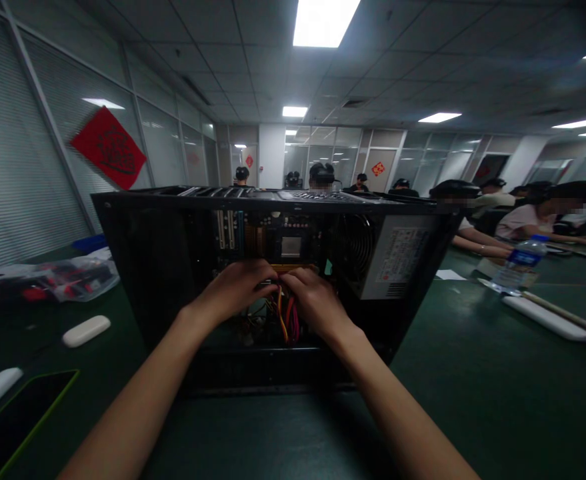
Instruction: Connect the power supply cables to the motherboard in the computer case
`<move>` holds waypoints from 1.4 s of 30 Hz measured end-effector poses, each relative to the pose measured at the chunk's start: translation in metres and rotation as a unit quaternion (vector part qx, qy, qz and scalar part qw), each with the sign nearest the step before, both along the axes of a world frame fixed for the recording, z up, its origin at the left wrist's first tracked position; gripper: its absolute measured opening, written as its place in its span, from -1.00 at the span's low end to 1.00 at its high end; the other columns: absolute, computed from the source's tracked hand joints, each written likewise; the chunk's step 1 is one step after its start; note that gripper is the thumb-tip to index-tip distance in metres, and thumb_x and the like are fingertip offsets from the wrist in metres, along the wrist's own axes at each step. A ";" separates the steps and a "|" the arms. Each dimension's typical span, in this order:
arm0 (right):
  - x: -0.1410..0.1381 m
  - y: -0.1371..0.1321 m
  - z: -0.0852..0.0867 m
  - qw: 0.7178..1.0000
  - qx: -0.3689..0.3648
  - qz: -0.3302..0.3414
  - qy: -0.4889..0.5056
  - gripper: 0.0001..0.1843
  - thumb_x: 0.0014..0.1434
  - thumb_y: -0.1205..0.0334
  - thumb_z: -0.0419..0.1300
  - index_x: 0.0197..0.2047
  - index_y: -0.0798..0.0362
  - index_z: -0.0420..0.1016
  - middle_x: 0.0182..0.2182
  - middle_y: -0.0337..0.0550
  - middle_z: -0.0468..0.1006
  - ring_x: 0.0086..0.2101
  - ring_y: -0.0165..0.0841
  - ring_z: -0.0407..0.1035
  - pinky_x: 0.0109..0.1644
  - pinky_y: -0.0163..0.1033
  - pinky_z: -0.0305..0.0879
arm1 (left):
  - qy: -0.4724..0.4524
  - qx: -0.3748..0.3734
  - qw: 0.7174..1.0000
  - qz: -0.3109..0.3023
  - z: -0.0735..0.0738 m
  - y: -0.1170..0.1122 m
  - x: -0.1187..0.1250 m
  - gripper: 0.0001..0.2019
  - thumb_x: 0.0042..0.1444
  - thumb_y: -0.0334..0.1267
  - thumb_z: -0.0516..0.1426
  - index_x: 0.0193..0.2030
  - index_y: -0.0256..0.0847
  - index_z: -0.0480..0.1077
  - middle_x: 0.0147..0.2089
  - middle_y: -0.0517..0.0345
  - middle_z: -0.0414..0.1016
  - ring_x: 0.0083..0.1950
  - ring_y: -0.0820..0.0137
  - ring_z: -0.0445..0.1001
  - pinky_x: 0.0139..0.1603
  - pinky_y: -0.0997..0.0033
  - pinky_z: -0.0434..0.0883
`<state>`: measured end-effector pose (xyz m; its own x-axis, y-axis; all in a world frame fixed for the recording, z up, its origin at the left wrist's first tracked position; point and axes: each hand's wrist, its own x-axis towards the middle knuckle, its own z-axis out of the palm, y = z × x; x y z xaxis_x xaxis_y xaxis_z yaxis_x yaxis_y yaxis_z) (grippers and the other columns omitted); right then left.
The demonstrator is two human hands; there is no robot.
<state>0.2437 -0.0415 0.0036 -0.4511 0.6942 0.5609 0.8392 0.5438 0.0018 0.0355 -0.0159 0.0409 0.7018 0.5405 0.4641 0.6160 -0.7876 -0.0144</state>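
A black computer case (pixel 270 367) stands in front of me with its open side facing me. Both my hands reach inside, close together near the motherboard (pixel 313 233). Fingers of my left hand (pixel 243 287) are closed in a pinch at the upper end of a bundle of red, yellow and orange cables (pixel 287 320). My right hand (pixel 315 297) is closed on the same bundle from the right; its fingertips are partly hidden. The cables hang below the hands. At the upper right inside the case sits a power supply (pixel 397 257) with a white label.
On the green table (pixel 473 400) at left lie a plastic bag of parts (pixel 73 277), a white oval case (pixel 87 331) and a dark green-edged phone-like slab (pixel 27 417). At right stand a water bottle (pixel 520 263) and a white bar (pixel 547 317). Several people sit beyond.
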 end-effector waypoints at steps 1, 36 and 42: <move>0.000 0.000 0.001 1.000 -0.014 -0.012 0.004 -0.71 0.37 0.43 0.08 0.07 0.07 0.53 0.02 -0.01 0.54 0.03 -0.23 0.40 0.06 -0.22 0.34 | 0.013 0.006 1.000 0.013 -0.001 0.002 0.000 -0.86 0.34 -0.26 0.15 -0.03 -0.20 0.46 -0.03 0.11 0.57 0.01 0.31 0.56 0.04 0.33 0.44; -0.002 0.012 -0.015 0.984 -0.155 -0.085 0.013 -0.76 0.21 0.40 0.17 -0.05 0.14 0.52 -0.05 0.00 0.54 -0.06 -0.23 0.47 -0.11 -0.27 0.28 | 0.070 -0.003 0.990 0.121 -0.046 0.016 0.026 -0.87 0.32 -0.28 0.12 -0.16 -0.20 0.50 -0.14 0.08 0.61 -0.13 0.28 0.61 -0.22 0.41 0.43; -0.003 0.010 -0.012 0.984 -0.155 -0.081 0.009 -0.73 0.20 0.43 0.15 -0.04 0.15 0.52 -0.05 0.04 0.55 -0.05 -0.20 0.47 -0.08 -0.24 0.30 | 0.069 0.013 0.991 0.112 -0.047 0.016 0.026 -0.87 0.31 -0.30 0.10 -0.14 -0.19 0.49 -0.13 0.09 0.60 -0.13 0.30 0.61 -0.24 0.42 0.43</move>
